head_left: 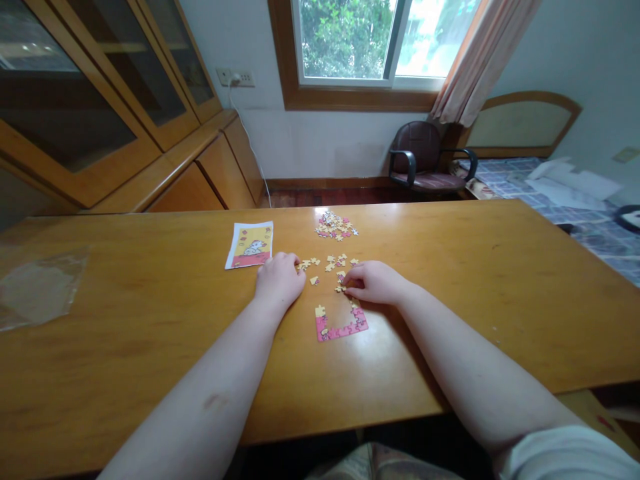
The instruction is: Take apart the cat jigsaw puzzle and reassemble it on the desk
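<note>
A partly joined jigsaw puzzle [342,331] lies in front of me as a U-shaped pink border with yellow at its upper ends. My right hand [374,283] is just above its right side, thumb and fingertips closed at a small yellow puzzle piece [341,289]. My left hand [281,279] rests loosely on the table, its fingers bent and apart beside a cluster of yellow pieces [306,265]; its fingertips are partly hidden. Between the hands lies a single loose piece [315,281]. More yellow pieces [331,263] are spread just beyond.
A heap of mixed pieces [334,225] sits near the table's far edge. The picture card [253,245] with a white animal lies beyond my left hand. At far left is a clear plastic bag [40,290] on the wooden table [480,300]. A chair [423,160] stands past the table.
</note>
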A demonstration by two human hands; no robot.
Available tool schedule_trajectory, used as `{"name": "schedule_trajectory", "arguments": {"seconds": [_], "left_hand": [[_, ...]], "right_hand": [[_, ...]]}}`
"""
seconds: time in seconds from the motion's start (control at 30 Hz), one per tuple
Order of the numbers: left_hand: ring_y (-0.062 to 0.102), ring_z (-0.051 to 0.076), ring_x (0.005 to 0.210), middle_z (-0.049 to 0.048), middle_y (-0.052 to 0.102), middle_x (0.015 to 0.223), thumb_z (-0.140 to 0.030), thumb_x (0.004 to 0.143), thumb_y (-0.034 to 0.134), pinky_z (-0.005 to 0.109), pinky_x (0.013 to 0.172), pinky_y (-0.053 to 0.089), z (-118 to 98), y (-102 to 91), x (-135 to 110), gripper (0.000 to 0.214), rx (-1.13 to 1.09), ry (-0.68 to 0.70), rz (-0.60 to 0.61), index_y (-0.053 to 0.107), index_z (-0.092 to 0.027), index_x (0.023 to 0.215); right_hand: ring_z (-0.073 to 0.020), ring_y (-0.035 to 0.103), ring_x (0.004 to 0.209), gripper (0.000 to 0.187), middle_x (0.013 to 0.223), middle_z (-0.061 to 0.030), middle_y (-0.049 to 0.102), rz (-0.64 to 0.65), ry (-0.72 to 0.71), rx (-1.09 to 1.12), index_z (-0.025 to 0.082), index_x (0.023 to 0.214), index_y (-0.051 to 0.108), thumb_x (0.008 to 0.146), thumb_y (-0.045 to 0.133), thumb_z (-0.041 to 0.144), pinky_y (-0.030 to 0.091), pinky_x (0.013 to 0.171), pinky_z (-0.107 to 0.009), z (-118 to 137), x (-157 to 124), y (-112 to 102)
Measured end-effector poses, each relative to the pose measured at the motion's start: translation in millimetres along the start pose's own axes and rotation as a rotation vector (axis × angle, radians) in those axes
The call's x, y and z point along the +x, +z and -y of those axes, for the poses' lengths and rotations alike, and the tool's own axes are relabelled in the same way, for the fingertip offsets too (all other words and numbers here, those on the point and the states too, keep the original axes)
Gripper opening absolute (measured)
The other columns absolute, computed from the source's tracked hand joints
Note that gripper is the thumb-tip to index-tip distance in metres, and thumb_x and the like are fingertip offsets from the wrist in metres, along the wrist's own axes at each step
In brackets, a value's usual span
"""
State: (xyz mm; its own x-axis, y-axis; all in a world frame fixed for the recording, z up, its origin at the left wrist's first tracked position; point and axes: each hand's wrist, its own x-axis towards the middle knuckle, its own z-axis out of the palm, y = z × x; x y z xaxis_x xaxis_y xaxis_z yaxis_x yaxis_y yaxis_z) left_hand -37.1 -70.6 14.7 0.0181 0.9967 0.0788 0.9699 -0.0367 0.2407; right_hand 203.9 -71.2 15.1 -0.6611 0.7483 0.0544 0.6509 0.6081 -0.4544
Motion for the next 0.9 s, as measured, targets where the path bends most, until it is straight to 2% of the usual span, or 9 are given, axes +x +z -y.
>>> {"name": "schedule_trajectory", "arguments": {"seconds": [0.2,0.43,0.57,0.73,0.9], "left_hand": [[0.063,0.031,0.097,0.0120,0.069,0.102,-0.028,0.083,0.051,0.042,0.083,0.049,-2.1,-0.6,0.6,0.023,0.050,-0.017,0.018,0.067,-0.020,0.096],[0.064,0.028,0.092,0.0095,0.069,0.097,-0.029,0.082,0.053,0.038,0.079,0.049,-5.1,0.8,1.4,0.017,0.039,-0.063,0.043,0.062,-0.020,0.093],[0.064,0.026,0.087,0.0087,0.069,0.093,-0.028,0.085,0.049,0.034,0.075,0.048,-4.5,3.0,2.2,0.014,-0.030,-0.054,0.038,0.060,-0.020,0.088],[0.064,0.022,0.081,0.0050,0.070,0.088,-0.029,0.084,0.051,0.030,0.070,0.046,-2.0,6.6,5.1,0.012,-0.222,-0.085,0.039,0.060,-0.021,0.084],[0.064,0.019,0.080,0.0025,0.071,0.087,-0.028,0.081,0.057,0.028,0.072,0.048,1.9,12.8,8.1,0.014,-0.401,-0.120,0.004,0.064,-0.021,0.091]], "right_hand": [[-0.0166,0.063,0.078,0.010,0.084,-0.0043,0.072,-0.047,-0.073,-0.014,0.021,0.089,0.073,0.085,0.064,0.023,0.045,0.075,-0.027,9.4,7.1,13.2],[-0.0157,0.060,0.076,0.015,0.082,-0.0042,0.070,-0.072,-0.120,-0.081,0.020,0.088,0.075,0.089,0.060,0.023,0.042,0.074,-0.027,12.5,8.8,18.7],[-0.0191,0.055,0.084,0.019,0.085,-0.0054,0.067,-0.115,-0.089,-0.169,0.024,0.092,0.077,0.090,0.060,0.032,0.039,0.078,-0.032,15.0,7.6,17.0],[-0.0230,0.050,0.097,0.029,0.103,-0.0077,0.064,-0.115,-0.011,-0.195,0.027,0.111,0.072,0.089,0.062,0.042,0.036,0.090,-0.039,20.3,5.5,14.0],[-0.0242,0.048,0.100,0.036,0.113,-0.0086,0.061,-0.128,0.006,-0.176,0.026,0.116,0.069,0.087,0.062,0.047,0.035,0.095,-0.042,20.3,5.0,13.3]]}}
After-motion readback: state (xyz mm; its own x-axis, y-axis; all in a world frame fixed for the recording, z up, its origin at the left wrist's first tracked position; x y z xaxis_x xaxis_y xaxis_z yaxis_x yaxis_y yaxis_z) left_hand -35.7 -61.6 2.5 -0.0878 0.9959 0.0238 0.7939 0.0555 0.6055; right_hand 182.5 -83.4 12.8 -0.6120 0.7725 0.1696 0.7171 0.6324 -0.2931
